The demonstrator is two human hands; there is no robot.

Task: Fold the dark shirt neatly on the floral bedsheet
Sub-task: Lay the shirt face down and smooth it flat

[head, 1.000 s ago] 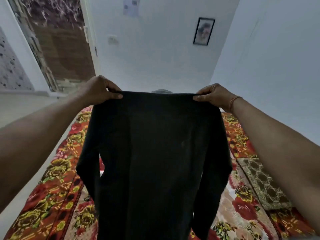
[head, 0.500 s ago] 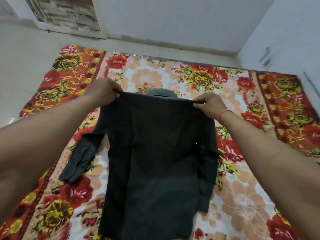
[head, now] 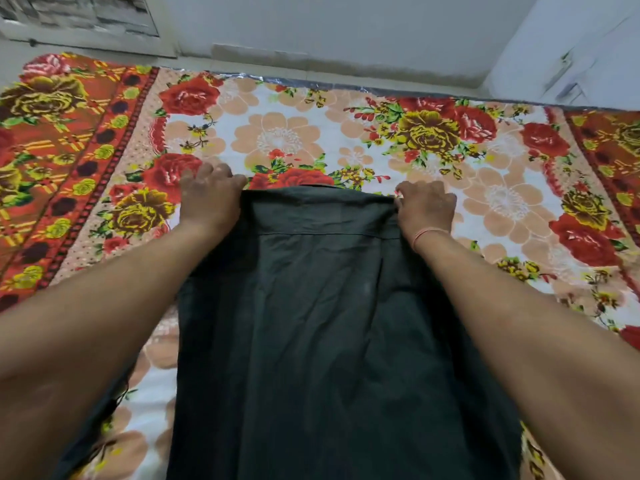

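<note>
Lying back-up on the floral bedsheet (head: 294, 133), the dark shirt (head: 322, 323), with its long axis running straight from the collar at the far end toward the hem near the body. Pinching the left shoulder corner with the left hand (head: 207, 199), fingers (head: 221, 174) curled and bunched over the cloth edge. Gripping the right shoulder corner with the right hand (head: 427, 206), fingers pressed together against the seam, a thread band (head: 427, 233) showing at the wrist. Sitting at equal reach, both hands, at the shirt's far end, well apart across its width. Trailing partly out from under the left forearm, one sleeve; the other hidden. Judging the next move as turning on that lengthwise axis: folding each side inward toward the middle.
</note>
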